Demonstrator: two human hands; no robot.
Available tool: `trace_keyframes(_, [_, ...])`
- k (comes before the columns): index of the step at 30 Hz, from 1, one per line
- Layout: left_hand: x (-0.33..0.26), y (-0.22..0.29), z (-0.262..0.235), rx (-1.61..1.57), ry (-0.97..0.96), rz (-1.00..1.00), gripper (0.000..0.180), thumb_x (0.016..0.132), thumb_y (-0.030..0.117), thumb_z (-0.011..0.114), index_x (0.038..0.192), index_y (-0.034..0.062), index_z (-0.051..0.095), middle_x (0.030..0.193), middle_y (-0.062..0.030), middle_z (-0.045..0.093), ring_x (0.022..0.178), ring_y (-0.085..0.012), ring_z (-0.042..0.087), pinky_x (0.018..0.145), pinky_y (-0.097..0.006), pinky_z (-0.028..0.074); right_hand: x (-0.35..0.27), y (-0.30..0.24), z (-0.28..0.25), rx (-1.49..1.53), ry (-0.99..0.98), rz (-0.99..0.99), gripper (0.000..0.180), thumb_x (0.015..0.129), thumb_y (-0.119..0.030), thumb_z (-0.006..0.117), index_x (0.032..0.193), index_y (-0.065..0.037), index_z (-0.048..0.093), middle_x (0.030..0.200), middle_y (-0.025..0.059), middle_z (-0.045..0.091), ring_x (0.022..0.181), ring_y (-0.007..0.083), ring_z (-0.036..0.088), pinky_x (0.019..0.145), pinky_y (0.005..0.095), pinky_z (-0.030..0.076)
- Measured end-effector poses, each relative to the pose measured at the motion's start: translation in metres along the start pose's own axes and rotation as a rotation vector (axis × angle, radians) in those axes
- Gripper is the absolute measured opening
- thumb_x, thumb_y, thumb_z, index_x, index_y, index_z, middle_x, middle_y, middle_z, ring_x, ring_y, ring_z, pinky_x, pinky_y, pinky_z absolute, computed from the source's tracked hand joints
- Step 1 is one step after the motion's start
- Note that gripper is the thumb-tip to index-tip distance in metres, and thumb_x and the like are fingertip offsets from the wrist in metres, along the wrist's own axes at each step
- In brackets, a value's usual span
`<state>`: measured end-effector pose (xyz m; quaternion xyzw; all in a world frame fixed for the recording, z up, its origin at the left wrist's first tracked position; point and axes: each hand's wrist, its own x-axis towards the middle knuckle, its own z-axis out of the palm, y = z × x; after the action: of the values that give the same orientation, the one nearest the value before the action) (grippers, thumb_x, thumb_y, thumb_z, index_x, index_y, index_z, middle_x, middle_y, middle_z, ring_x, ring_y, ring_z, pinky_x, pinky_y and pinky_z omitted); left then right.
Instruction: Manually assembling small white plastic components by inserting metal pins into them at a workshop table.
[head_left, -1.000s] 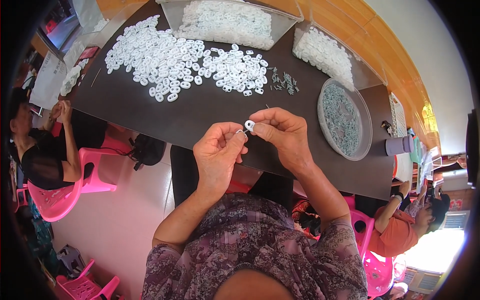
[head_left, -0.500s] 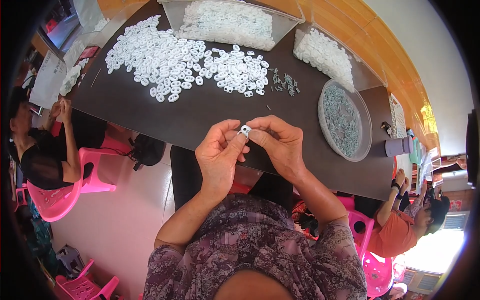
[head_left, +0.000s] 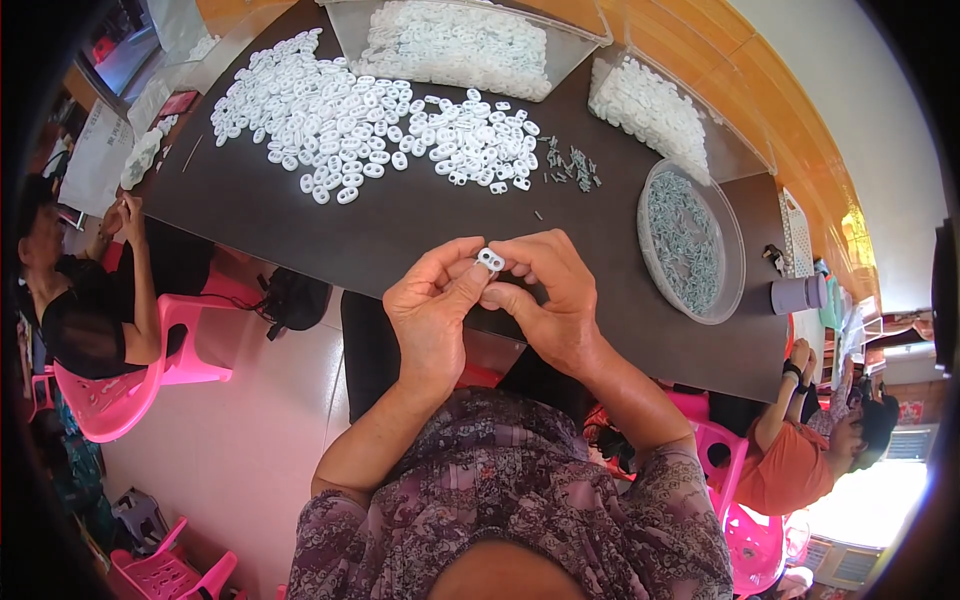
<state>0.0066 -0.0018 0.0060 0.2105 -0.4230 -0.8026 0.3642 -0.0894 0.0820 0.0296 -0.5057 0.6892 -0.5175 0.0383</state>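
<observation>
Just over the near edge of the table, a small white oval plastic piece with two holes (head_left: 490, 259) sits between my hands. My left hand (head_left: 432, 310) pinches it between thumb and fingers, holes facing up. Against its right side rest the curled fingers of my right hand (head_left: 553, 300), whose thumb lies a little lower; anything behind those fingers is hidden. Beyond my hands, loose white two-hole pieces lie in a large pile (head_left: 310, 115) and a smaller pile (head_left: 485, 145). Small grey screws (head_left: 572, 167) are scattered to the right of the smaller pile.
A round clear tub (head_left: 741, 262) of screws stands at the right. Two clear bins (head_left: 570, 62) (head_left: 745, 150) of white parts line the far side. A lidded grey container (head_left: 797, 294) is at the right edge. People sit on pink chairs (head_left: 110, 400) to both sides.
The white piece has turned so both holes show. My right thumb has slid down from it, and my right hand has shifted slightly left. My left hand has moved slightly left.
</observation>
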Motion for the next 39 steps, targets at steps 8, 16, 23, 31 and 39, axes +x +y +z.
trace_keyframes(8, [-0.0041, 0.004, 0.0028, -0.068, 0.026, -0.073, 0.019, 0.086, -0.002, 0.056, 0.104, -0.0078, 0.06, 0.081, -0.008, 0.063, 0.066, -0.0104, 0.058, 0.063, -0.021, 0.049, -0.0008, 0.009, 0.0012, -0.21, 0.098, -0.248, 0.03, 0.064, 0.003, 0.067, 0.093, -0.001, 0.062, 0.083, 0.0102, 0.059, 0.071, 0.0253, 0.054, 0.059, 0.0333, 0.045])
trace_keyframes(16, [-0.003, 0.0015, -0.0047, 0.052, -0.051, -0.048, 0.018, 0.086, 0.001, 0.058, 0.101, -0.0074, 0.061, 0.082, -0.0084, 0.064, 0.064, -0.0102, 0.057, 0.058, -0.021, 0.047, -0.0038, 0.0105, 0.0006, -0.168, 0.082, -0.214, 0.024, 0.066, 0.002, 0.067, 0.09, 0.0, 0.063, 0.082, 0.0107, 0.061, 0.07, 0.0248, 0.055, 0.06, 0.0328, 0.046])
trace_keyframes(23, [-0.0044, 0.0012, -0.0037, -0.004, -0.021, -0.023, 0.021, 0.087, 0.0, 0.057, 0.106, -0.0087, 0.058, 0.078, -0.0068, 0.061, 0.063, -0.0094, 0.054, 0.059, -0.021, 0.046, -0.0035, 0.0088, -0.0002, -0.191, 0.028, -0.224, 0.032, 0.067, 0.002, 0.07, 0.098, 0.002, 0.063, 0.087, 0.0116, 0.062, 0.073, 0.022, 0.055, 0.06, 0.0306, 0.046])
trace_keyframes(31, [-0.0071, 0.0023, -0.0011, -0.021, 0.009, -0.034, 0.02, 0.086, -0.001, 0.057, 0.105, -0.0076, 0.06, 0.079, -0.0056, 0.061, 0.065, -0.0094, 0.056, 0.062, -0.021, 0.047, -0.0064, 0.0079, 0.0031, -0.19, 0.032, -0.206, 0.034, 0.067, 0.002, 0.068, 0.1, 0.002, 0.062, 0.088, 0.0118, 0.06, 0.073, 0.0243, 0.054, 0.061, 0.0321, 0.045])
trace_keyframes(39, [-0.0056, 0.0032, -0.004, 0.0, -0.003, -0.051, 0.017, 0.086, -0.001, 0.058, 0.101, -0.0071, 0.061, 0.078, -0.0057, 0.062, 0.065, -0.0091, 0.057, 0.062, -0.021, 0.047, -0.0077, 0.0078, 0.006, -0.228, 0.041, -0.261, 0.035, 0.067, 0.003, 0.067, 0.102, 0.003, 0.061, 0.087, 0.0122, 0.06, 0.072, 0.0255, 0.053, 0.06, 0.0329, 0.045])
